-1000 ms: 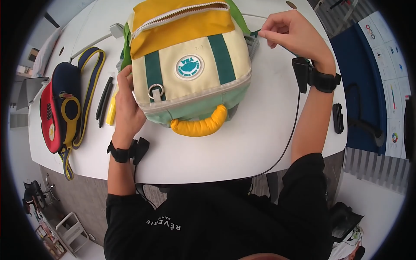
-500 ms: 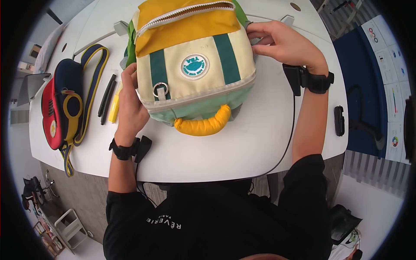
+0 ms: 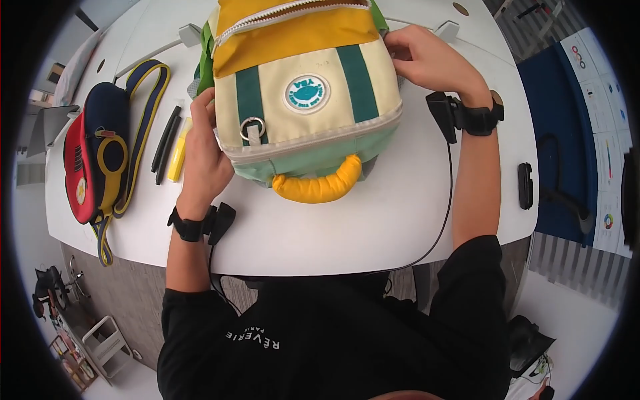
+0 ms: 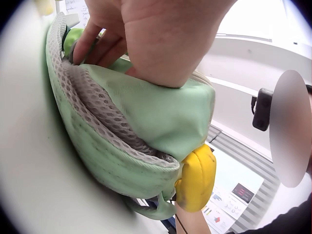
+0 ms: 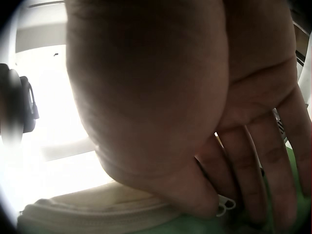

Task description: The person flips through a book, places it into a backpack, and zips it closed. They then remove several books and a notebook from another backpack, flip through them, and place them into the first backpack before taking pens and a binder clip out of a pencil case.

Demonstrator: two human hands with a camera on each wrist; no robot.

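A backpack in cream, yellow and green stands on the white table, its yellow top pocket zip undone and its padded yellow handle towards the person. The left hand holds the backpack by its left side. In the left wrist view its fingers reach down behind the green side panel, tips partly hidden. At the upper right side the right hand touches the bag. Its fingers run nearly straight along the side in the right wrist view, the thumb beside a white zip pull.
A red and navy bag with a striped strap lies at the left. Between it and the left hand are black pens and a yellow highlighter. A small black object sits near the table's right edge.
The right hand, earlier fingertips together beside the bag, has moved in to its right side. The backpack has shifted slightly up and right in view. The left hand stays at its left side.
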